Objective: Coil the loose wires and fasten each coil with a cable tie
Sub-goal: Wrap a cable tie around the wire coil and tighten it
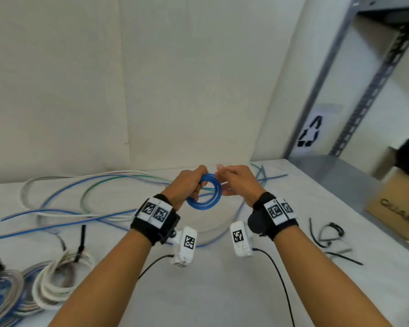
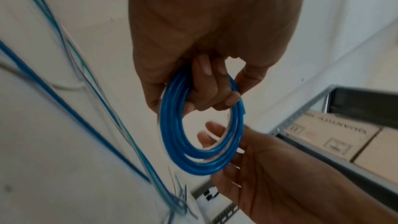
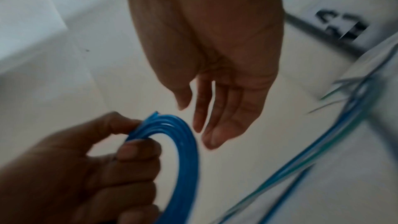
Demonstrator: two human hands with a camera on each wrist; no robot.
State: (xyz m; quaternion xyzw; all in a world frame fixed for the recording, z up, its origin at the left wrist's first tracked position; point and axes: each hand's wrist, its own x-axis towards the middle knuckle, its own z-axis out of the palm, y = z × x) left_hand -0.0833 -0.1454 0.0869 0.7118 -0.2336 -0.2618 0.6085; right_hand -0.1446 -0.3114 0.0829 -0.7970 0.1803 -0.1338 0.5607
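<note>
**Blue coil wound, no tie on it yet**

Blue coil (image 1: 204,193) is up off the table (image 1: 222,291) between my two hands in the head view. My left hand (image 1: 187,185) is curled round its left side; my right hand (image 1: 236,182) sits at its right edge. Loose wires (image 1: 92,197) lie across the table behind, two fastened coils (image 1: 45,282) lie at the near left, and spare cable ties (image 1: 326,237) lie to the right.

From the left wrist, my fingers (image 2: 206,89) pass through the ring and clamp several turns.

From the right wrist, my right hand (image 3: 217,108) shows its fingers straight and slack, just beside the coil (image 3: 183,151), gripping nothing that I can see.

I judge the coiling of this wire finished and the fastening due. Next I would keep the left grip firm so the turns do not spring apart, and send the right hand for a tie.
</note>
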